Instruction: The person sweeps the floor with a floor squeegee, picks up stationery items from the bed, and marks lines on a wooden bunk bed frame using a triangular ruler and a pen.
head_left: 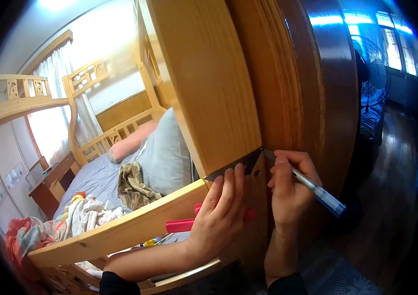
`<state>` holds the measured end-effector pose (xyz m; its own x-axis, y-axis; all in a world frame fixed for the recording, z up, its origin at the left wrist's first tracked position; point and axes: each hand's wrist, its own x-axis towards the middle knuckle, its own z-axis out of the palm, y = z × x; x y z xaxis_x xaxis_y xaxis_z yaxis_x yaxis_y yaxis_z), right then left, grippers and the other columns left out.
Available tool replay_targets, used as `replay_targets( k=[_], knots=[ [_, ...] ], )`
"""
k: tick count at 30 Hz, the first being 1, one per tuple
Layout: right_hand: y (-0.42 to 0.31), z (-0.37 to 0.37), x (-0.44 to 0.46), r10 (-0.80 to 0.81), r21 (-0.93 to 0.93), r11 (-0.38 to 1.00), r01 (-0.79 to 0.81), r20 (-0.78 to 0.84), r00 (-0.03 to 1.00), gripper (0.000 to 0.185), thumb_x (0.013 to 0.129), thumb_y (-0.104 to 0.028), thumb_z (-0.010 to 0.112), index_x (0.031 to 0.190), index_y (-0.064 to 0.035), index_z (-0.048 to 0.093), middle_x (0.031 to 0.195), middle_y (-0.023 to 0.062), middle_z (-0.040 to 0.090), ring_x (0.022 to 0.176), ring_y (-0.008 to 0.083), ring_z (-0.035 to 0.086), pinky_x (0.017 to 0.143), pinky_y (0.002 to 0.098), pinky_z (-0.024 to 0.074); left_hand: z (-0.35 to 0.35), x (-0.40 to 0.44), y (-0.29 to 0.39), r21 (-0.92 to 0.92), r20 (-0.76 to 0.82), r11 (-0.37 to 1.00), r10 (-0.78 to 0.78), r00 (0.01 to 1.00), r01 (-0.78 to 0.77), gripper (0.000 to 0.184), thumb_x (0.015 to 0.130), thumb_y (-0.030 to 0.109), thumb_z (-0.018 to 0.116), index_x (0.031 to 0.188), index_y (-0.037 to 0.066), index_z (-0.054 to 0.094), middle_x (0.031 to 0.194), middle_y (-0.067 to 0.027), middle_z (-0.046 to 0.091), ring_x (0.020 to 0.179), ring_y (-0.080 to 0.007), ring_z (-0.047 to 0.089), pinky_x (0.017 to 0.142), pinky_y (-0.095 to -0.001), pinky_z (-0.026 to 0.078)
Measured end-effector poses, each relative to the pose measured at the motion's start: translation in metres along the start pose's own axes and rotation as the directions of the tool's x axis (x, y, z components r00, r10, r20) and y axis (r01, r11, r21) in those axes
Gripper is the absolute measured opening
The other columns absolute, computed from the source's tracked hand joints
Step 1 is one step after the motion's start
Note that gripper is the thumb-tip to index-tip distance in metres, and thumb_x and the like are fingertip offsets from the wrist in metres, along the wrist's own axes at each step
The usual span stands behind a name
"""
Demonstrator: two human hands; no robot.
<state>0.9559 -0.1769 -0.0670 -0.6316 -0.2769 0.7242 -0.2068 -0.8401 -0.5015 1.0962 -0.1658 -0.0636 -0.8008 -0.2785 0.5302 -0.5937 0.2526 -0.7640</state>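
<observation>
My left hand [219, 211] presses a dark, flat, straight-edged piece [248, 161] against a wooden panel [209, 83], its fingertips lying on the piece. A pink-red handle [180, 225] shows beneath that hand; how it is held is hidden. In my right hand [291, 189] is a pen [323, 194], gripped between thumb and fingers. Its tip is at the right end of the dark piece, by the panel's edge.
A wooden bunk bed rail [120, 223] runs across the lower left. On the bed are a grey pillow [167, 157], a camouflage garment [134, 187] and crumpled clothes [88, 214]. A fan [373, 71] stands at the right beyond a brown door frame [337, 83].
</observation>
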Motion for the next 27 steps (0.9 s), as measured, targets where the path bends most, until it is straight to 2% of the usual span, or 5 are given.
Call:
replay_targets(
  k=[13,16,18,23,27],
  knots=[
    [0.005,-0.001,0.004,-0.006,-0.016,1.000,0.006,-0.017,1.000,0.006,0.086,-0.004,0.060,0.083,0.0007,0.062,0.065,0.0036,0.060,0.052,0.0062,0.053,0.046,0.0197,0.0404,0.000,-0.003,-0.002,-0.051,-0.015,0.998,0.025,1.000,-0.025,0.047,0.083,0.016,0.045,0.124,-0.003,0.053,0.135,-0.0234,0.043,0.125,-0.0337,0.042,0.105,-0.0411,0.035],
    [0.013,-0.005,0.004,-0.115,0.004,0.993,0.115,-0.026,0.993,0.006,0.086,-0.004,0.058,0.084,0.0003,0.061,0.066,0.0054,0.060,0.053,0.0071,0.054,0.046,0.0196,0.0407,-0.002,-0.003,0.000,-0.062,0.018,0.998,0.021,1.000,-0.020,0.045,0.084,0.016,0.045,0.124,-0.003,0.054,0.134,-0.0231,0.043,0.123,-0.0334,0.042,0.104,-0.0406,0.036],
    [0.019,-0.008,-0.001,-0.270,0.159,0.945,0.287,-0.122,0.955,0.008,0.085,-0.006,0.056,0.085,0.0011,0.060,0.069,0.0078,0.060,0.053,0.0083,0.053,0.046,0.0195,0.0403,0.002,-0.004,0.002,-0.084,-0.020,0.996,0.036,0.999,-0.037,0.042,0.084,0.012,0.048,0.122,-0.002,0.055,0.134,-0.0231,0.044,0.122,-0.0338,0.043,0.102,-0.0417,0.039],
    [0.045,-0.022,-0.028,-0.409,0.084,0.893,0.441,-0.254,0.876,0.015,0.087,-0.017,0.052,0.088,-0.0018,0.055,0.068,0.0070,0.057,0.051,0.0100,0.050,0.045,0.0205,0.0384,0.012,-0.005,0.005,-0.030,-0.141,1.000,-0.008,0.990,0.004,0.034,0.080,0.007,0.054,0.113,0.000,0.062,0.125,-0.0216,0.051,0.114,-0.0321,0.049,0.093,-0.0407,0.045],
    [0.058,-0.047,-0.045,-0.312,0.162,0.923,0.349,-0.216,0.925,0.018,0.085,-0.020,0.051,0.089,-0.0022,0.055,0.067,0.0051,0.055,0.052,0.0091,0.047,0.046,0.0214,0.0372,0.021,-0.007,0.008,0.050,-0.206,0.998,-0.023,0.978,0.034,0.029,0.079,0.006,0.058,0.106,0.001,0.067,0.119,-0.0213,0.056,0.109,-0.0305,0.053,0.088,-0.0382,0.049]
  ],
)
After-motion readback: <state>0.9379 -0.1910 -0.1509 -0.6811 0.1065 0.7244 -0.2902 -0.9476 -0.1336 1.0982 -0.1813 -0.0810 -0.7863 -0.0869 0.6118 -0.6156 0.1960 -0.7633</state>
